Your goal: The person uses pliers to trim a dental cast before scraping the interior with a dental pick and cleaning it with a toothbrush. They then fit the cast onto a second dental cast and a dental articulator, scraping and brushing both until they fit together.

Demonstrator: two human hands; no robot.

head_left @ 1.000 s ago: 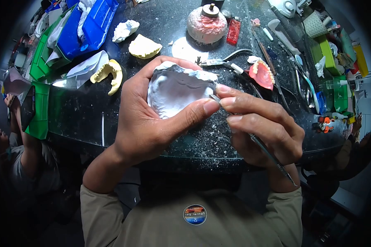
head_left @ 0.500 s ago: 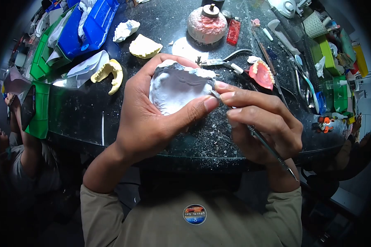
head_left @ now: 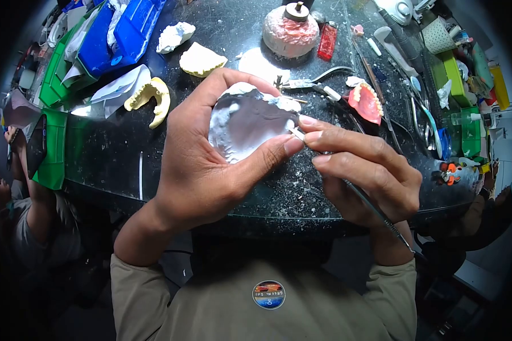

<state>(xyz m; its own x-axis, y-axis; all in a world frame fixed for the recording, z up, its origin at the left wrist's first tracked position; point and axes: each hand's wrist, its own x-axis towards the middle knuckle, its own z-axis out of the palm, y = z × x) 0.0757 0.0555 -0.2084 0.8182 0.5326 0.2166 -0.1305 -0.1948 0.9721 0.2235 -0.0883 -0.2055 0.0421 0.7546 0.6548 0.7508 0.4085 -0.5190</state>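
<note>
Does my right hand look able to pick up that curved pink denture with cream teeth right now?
Probably not: the fingers of your right hand grip a thin silver metal tool, though the pink denture lies uncovered just beyond.

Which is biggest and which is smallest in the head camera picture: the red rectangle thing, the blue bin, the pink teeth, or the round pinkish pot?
Largest to smallest, as they look there:
1. blue bin
2. round pinkish pot
3. pink teeth
4. red rectangle thing
</note>
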